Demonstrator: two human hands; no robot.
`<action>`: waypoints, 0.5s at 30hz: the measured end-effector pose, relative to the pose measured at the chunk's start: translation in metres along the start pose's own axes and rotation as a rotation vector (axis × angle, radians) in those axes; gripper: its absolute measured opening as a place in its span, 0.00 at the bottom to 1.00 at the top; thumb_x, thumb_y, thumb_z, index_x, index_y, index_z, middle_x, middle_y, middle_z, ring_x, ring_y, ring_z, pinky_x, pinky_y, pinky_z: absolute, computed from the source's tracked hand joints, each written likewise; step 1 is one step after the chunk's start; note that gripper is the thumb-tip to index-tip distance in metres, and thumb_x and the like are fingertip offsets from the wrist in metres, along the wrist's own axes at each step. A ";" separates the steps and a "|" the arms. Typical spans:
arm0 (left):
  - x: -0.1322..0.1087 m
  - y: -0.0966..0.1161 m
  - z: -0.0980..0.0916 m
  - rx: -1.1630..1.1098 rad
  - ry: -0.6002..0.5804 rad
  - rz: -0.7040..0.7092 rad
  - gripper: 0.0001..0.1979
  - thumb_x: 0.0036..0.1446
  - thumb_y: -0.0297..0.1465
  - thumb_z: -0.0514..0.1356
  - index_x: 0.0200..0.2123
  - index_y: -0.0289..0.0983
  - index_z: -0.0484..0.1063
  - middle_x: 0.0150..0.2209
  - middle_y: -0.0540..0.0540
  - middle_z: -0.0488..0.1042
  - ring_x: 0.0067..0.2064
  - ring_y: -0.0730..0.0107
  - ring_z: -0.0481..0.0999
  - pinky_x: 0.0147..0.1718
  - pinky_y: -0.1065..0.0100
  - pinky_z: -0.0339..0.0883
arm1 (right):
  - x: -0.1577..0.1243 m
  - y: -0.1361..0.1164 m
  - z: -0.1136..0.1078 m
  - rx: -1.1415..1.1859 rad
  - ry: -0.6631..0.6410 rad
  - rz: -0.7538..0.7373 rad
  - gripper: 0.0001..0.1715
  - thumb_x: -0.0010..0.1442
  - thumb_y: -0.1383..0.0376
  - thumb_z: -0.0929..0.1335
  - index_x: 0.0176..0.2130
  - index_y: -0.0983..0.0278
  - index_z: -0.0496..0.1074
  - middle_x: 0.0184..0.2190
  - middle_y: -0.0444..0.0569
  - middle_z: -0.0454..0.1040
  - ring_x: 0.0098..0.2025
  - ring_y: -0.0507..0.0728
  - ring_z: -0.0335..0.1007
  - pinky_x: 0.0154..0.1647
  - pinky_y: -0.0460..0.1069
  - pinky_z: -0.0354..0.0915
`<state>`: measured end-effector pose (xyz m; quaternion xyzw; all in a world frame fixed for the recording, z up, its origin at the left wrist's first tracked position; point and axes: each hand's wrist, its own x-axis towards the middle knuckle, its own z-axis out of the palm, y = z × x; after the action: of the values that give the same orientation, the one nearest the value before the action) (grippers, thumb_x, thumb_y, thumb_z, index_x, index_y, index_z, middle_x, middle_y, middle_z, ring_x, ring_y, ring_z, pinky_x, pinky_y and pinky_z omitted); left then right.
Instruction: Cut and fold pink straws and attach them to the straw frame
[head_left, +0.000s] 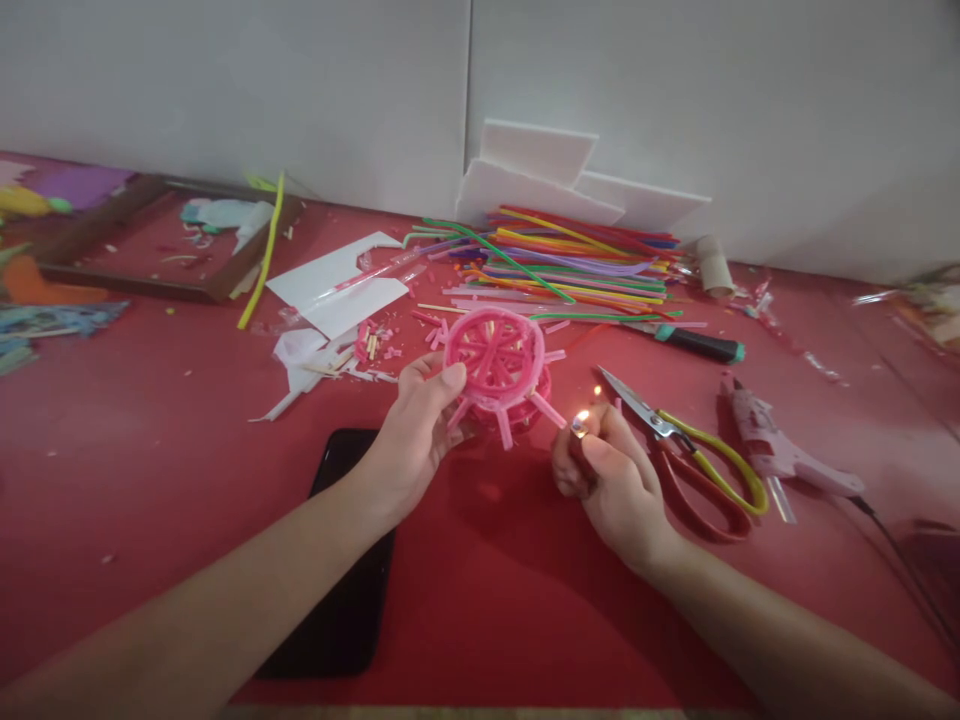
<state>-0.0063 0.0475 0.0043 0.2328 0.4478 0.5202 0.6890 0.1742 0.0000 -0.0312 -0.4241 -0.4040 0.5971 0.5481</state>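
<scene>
My left hand grips a pink wheel made of straws by its left rim, holding it just above the red table. Spokes stick out from the wheel's lower edge. My right hand is closed round a lighter with a small flame burning at its top. The flame sits right beside the tip of a pink spoke at the wheel's lower right.
Scissors with yellow and red handles lie right of my right hand, then a pink glue gun. A pile of coloured straws, white foam boards and a screwdriver lie behind. A black phone rests under my left forearm.
</scene>
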 end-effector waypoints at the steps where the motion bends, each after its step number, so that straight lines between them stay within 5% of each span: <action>1: 0.000 0.000 0.000 0.002 -0.004 -0.001 0.31 0.38 0.46 0.73 0.40 0.39 0.65 0.34 0.49 0.76 0.33 0.68 0.76 0.28 0.69 0.72 | 0.000 0.001 0.000 -0.006 -0.007 -0.006 0.13 0.61 0.59 0.65 0.31 0.59 0.55 0.19 0.36 0.59 0.21 0.49 0.48 0.21 0.45 0.46; 15: 0.001 0.000 0.001 -0.009 0.013 -0.010 0.32 0.35 0.48 0.74 0.39 0.40 0.66 0.33 0.50 0.77 0.31 0.69 0.76 0.25 0.70 0.70 | -0.003 0.004 -0.001 -0.049 -0.071 -0.062 0.11 0.64 0.63 0.64 0.32 0.59 0.56 0.21 0.36 0.57 0.22 0.49 0.47 0.23 0.46 0.47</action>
<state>-0.0052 0.0488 0.0043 0.2244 0.4510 0.5202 0.6897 0.1744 -0.0036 -0.0350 -0.4034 -0.4506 0.5843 0.5411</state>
